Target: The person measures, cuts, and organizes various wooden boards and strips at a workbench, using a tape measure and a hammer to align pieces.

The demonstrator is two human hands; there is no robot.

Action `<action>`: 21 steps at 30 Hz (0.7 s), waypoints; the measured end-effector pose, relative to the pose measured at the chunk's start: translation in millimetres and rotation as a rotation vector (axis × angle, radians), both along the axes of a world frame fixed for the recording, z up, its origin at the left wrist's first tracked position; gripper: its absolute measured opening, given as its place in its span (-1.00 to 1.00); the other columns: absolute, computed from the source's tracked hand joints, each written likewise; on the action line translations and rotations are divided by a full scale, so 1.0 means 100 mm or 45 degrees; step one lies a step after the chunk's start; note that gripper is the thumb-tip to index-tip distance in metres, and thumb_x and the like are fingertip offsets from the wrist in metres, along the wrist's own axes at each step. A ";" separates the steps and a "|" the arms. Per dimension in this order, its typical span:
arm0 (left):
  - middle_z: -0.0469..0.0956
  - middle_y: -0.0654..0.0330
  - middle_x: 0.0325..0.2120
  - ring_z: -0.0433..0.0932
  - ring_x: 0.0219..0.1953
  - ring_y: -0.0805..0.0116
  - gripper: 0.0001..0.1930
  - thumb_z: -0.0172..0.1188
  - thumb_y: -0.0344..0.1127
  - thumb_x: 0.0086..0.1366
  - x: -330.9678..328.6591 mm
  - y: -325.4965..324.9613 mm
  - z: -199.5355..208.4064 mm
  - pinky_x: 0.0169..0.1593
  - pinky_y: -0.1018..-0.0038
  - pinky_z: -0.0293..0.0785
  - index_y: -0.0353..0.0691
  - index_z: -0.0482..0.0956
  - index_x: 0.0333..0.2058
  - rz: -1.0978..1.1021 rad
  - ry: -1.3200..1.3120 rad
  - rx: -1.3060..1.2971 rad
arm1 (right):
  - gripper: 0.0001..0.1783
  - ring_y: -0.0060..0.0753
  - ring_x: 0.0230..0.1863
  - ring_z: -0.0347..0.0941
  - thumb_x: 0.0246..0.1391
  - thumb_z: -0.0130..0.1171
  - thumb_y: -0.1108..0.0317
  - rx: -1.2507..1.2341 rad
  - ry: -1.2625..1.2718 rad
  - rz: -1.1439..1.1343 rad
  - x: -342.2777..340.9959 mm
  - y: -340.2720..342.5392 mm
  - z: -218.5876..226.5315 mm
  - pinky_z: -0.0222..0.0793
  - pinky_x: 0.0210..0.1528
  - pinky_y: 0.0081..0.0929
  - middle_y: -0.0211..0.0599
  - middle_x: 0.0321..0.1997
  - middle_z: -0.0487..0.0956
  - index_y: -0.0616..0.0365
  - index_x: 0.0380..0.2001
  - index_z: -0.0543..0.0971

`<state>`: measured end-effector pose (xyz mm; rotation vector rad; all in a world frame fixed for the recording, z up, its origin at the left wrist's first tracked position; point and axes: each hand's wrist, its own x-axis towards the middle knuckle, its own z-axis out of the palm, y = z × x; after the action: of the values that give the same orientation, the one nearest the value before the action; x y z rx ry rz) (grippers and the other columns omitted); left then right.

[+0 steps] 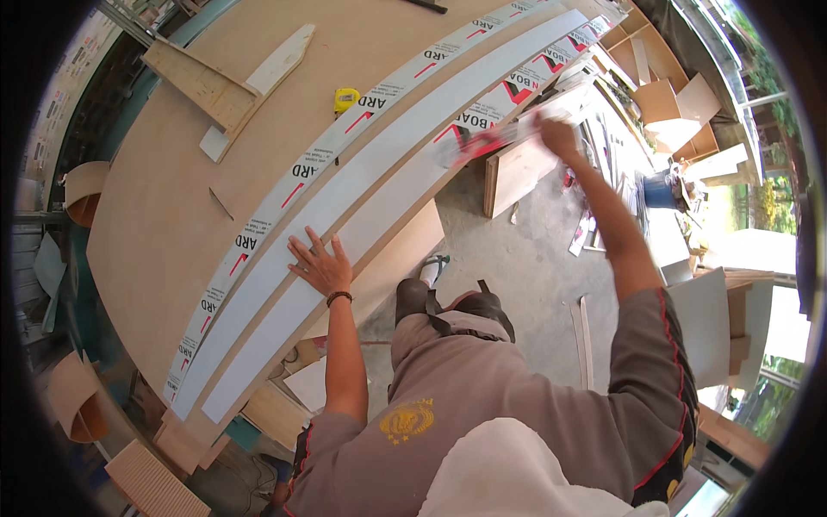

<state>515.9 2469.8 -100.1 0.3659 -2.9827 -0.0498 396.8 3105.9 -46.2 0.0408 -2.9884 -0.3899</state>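
Observation:
Three long white strips lie side by side on a large tan wooden tabletop [151,224]. My left hand [322,265] rests flat with fingers spread on the middle strip [379,174], which is white along its length. My right hand [558,138] is closed on the loose end of a printed protective film [482,145], blurred by motion. That film peels back from the strip nearest me [370,226], whose lower-left part is bare white and whose far end still carries the film. The farthest strip [289,191] has printed film along it.
A yellow tape measure [346,100] and a wooden jig-like piece [202,86] lie on the tabletop. Beyond its right edge are a wooden panel [517,177], a blue bucket [662,191] and scattered offcuts on the concrete floor [517,267]. Curved wooden pieces [77,396] stand at left.

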 end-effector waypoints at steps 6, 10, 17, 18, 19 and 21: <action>-0.15 -0.05 0.55 -0.16 0.58 0.00 -0.26 -0.18 0.27 0.52 0.01 0.00 -0.10 0.51 -0.25 -0.23 0.07 0.04 0.52 0.128 -0.055 -0.077 | -0.55 0.03 -0.21 0.66 0.26 0.07 -0.06 0.112 0.546 -0.672 -0.34 1.84 1.51 0.59 -0.15 0.03 -0.07 -0.33 0.64 0.14 -0.32 0.63; -0.12 -0.16 0.52 -0.12 0.56 -0.14 -0.27 0.00 0.05 0.49 -0.31 0.48 -0.27 0.46 -0.30 -0.07 -0.07 0.05 0.51 0.027 0.056 -0.062 | -0.69 0.06 -0.03 0.62 0.23 0.12 0.06 -0.862 0.427 -0.596 -0.78 0.84 0.98 0.54 -0.09 0.03 0.04 -0.18 0.61 0.06 -0.21 0.59; -0.10 -0.17 0.52 -0.11 0.56 -0.15 -0.23 0.08 0.05 0.43 -1.59 2.90 0.06 0.49 -0.24 -0.12 -0.10 0.09 0.50 -0.407 0.166 0.338 | -0.23 0.06 -0.17 0.70 0.17 0.17 -0.28 -0.790 -0.334 -0.214 -0.84 -1.23 0.26 0.58 -0.13 -0.01 0.08 -0.26 0.71 0.15 0.16 0.39; -0.10 -0.16 0.52 -0.11 0.56 -0.13 -0.25 0.04 0.07 0.45 -1.77 3.22 0.04 0.50 -0.23 -0.16 -0.10 0.09 0.50 -0.412 0.177 0.374 | -0.26 0.02 -0.21 0.71 0.16 0.22 -0.26 -0.790 -0.237 -0.186 -0.87 -1.21 -0.08 0.58 -0.16 -0.04 0.04 -0.34 0.71 0.17 0.09 0.44; -0.10 -0.16 0.52 -0.12 0.57 -0.11 -0.24 0.01 0.12 0.46 -1.86 3.43 -0.03 0.50 -0.23 -0.17 -0.08 0.08 0.50 -0.340 0.139 0.348 | -0.36 -0.01 -0.25 0.71 0.17 0.24 -0.20 -0.820 -0.161 -0.132 -0.85 -1.24 -0.32 0.58 -0.19 -0.04 -0.01 -0.38 0.70 0.17 -0.01 0.48; -0.11 -0.15 0.53 -0.15 0.57 -0.08 -0.22 -0.06 0.21 0.48 -2.12 3.91 -0.05 0.51 -0.22 -0.19 -0.06 0.05 0.52 -0.232 0.083 0.308 | -0.50 -0.05 -0.31 0.71 0.18 0.27 -0.10 -0.806 -0.101 -0.005 -0.97 -0.92 -0.32 0.57 -0.23 -0.03 -0.05 -0.41 0.70 0.16 -0.15 0.55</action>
<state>303.7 2861.2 -105.6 0.1133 -2.9410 -0.4355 299.6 3014.4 -78.3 -0.0126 -3.0357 0.5741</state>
